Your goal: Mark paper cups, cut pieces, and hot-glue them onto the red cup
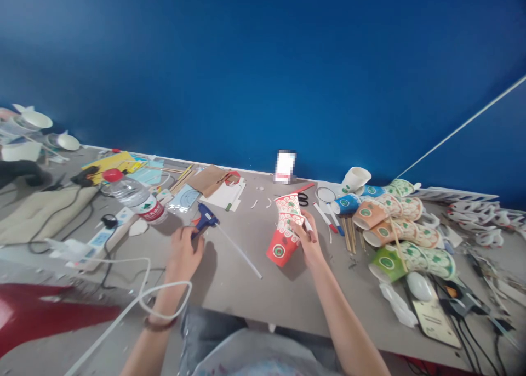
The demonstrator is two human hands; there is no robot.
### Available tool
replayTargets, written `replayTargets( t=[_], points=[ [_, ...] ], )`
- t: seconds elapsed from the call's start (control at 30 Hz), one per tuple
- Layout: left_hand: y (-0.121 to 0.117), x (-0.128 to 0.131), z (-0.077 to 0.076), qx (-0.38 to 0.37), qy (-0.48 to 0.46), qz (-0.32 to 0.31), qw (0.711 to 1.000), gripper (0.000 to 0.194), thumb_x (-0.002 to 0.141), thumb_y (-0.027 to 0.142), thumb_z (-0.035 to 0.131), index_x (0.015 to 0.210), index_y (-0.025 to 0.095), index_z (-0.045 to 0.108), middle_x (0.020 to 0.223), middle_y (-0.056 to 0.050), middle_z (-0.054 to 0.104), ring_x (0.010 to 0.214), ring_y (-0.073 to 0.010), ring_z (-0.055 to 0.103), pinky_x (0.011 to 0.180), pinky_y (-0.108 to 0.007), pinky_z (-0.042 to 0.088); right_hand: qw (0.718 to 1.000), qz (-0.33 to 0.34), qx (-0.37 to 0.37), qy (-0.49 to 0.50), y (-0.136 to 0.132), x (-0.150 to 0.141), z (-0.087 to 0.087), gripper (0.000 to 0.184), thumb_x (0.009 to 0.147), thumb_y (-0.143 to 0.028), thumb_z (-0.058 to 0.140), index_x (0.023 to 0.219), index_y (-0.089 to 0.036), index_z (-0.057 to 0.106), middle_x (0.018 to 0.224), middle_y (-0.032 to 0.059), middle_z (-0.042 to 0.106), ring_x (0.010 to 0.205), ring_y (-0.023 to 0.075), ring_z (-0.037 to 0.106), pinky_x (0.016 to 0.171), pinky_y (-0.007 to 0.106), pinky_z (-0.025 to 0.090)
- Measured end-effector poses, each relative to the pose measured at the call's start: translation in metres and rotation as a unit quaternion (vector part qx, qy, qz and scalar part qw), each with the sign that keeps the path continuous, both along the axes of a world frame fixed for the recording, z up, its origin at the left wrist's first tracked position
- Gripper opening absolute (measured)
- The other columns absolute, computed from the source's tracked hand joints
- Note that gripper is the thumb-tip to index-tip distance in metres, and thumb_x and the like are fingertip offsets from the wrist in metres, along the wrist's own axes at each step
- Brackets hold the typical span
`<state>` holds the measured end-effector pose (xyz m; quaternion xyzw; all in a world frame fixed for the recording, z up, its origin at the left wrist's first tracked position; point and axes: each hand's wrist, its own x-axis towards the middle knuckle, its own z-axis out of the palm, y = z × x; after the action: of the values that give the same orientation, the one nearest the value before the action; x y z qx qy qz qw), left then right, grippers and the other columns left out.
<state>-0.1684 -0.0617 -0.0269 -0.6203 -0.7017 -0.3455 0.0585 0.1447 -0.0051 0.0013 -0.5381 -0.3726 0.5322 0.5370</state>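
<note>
My left hand (184,255) is closed at the handle of a blue glue gun (207,216), low over the left middle of the table. A long translucent glue stick (240,252) runs from the gun down to the right. My right hand (309,240) grips a red patterned paper cup (282,246), which is tilted with its base toward me. Behind it, in line, a second patterned paper cup (287,203) meets the first. A slim white and dark-red piece, perhaps a marker (309,229), shows by the right fingers. A white cable (164,305) loops across my left wrist.
A water bottle (135,199) lies tilted by a power strip (107,238) on the left. Joined paper cups (386,265) fill the right side. Scissors (303,199), markers (324,217) and wooden sticks (348,234) lie between. A blue wall (263,80) closes the back.
</note>
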Motion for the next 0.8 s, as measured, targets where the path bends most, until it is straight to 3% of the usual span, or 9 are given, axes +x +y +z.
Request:
replayTargets(
  t=[0.1,0.17,0.27,0.37,0.5,0.63,0.73,0.8],
  points=[
    [-0.012,0.043,0.012,-0.037,-0.107,-0.079,0.990,0.012,0.082,0.027,0.052,0.093,0.021,0.054,0.093,-0.009,0.060,0.090,-0.0260,0.058,0.078,-0.042,0.049,1.000,0.010,0.015,0.022,-0.002,-0.001,-0.001,0.062,0.062,-0.048,0.075,0.114,-0.028,0.049,0.085,-0.0017,0.064,0.071,0.0165,0.061,0.048,0.021,0.041],
    [-0.008,0.076,0.018,-0.073,-0.216,-0.114,0.967,0.016,0.084,0.030,0.051,0.098,0.022,0.054,0.099,-0.008,0.061,0.092,-0.0234,0.059,0.070,-0.035,0.051,0.999,0.020,0.032,0.035,-0.004,-0.002,-0.001,0.059,0.065,-0.047,0.075,0.114,-0.028,0.048,0.089,-0.0011,0.064,0.076,0.0172,0.062,0.056,0.024,0.047],
    [0.017,0.120,0.025,-0.089,-0.382,-0.167,0.905,0.023,0.085,0.036,0.053,0.102,0.021,0.054,0.100,-0.007,0.061,0.089,-0.0189,0.060,0.067,-0.028,0.050,0.998,0.015,0.060,0.033,-0.006,-0.004,-0.001,0.060,0.067,-0.045,0.074,0.117,-0.028,0.045,0.091,-0.0004,0.063,0.078,0.0173,0.062,0.063,0.027,0.050],
    [0.051,0.150,0.032,-0.113,-0.523,-0.231,0.813,0.032,0.082,0.038,0.058,0.109,0.021,0.053,0.101,-0.006,0.061,0.091,-0.0161,0.061,0.079,-0.029,0.049,0.996,0.005,0.093,-0.011,-0.006,-0.005,-0.002,0.064,0.069,-0.045,0.073,0.121,-0.027,0.041,0.087,-0.0004,0.062,0.073,0.0161,0.061,0.063,0.028,0.051],
    [0.078,0.171,0.040,-0.221,-0.576,-0.288,0.732,0.038,0.078,0.038,0.066,0.109,0.018,0.057,0.100,-0.008,0.064,0.087,-0.0169,0.062,0.075,-0.027,0.048,0.983,-0.014,0.144,-0.113,-0.006,-0.003,-0.004,0.064,0.069,-0.042,0.072,0.123,-0.024,0.043,0.085,0.0010,0.060,0.069,0.0165,0.059,0.065,0.031,0.051],
    [0.078,0.177,0.043,-0.240,-0.616,-0.323,0.677,0.040,0.073,0.032,0.071,0.110,0.020,0.059,0.106,-0.008,0.067,0.093,-0.0200,0.064,0.078,-0.028,0.049,0.971,0.020,0.173,-0.164,-0.010,-0.003,-0.002,0.062,0.073,-0.039,0.069,0.126,-0.023,0.042,0.090,0.0032,0.062,0.072,0.0177,0.060,0.069,0.033,0.052],
    [0.074,0.172,0.038,-0.228,-0.653,-0.336,0.640,0.037,0.077,0.034,0.067,0.111,0.019,0.061,0.113,-0.008,0.067,0.099,-0.0214,0.063,0.084,-0.029,0.048,0.966,0.030,0.199,-0.160,-0.012,-0.005,0.002,0.053,0.074,-0.037,0.068,0.122,-0.023,0.048,0.111,0.0078,0.060,0.092,0.0217,0.062,0.080,0.035,0.051],
    [0.074,0.164,0.032,-0.227,-0.686,-0.337,0.603,0.037,0.076,0.039,0.065,0.104,0.014,0.064,0.104,-0.010,0.070,0.092,-0.0225,0.066,0.082,-0.031,0.049,0.962,0.025,0.229,-0.144,-0.013,-0.006,0.003,0.045,0.079,-0.035,0.064,0.120,-0.024,0.050,0.121,0.0092,0.057,0.105,0.0237,0.059,0.089,0.038,0.049]
  ],
)
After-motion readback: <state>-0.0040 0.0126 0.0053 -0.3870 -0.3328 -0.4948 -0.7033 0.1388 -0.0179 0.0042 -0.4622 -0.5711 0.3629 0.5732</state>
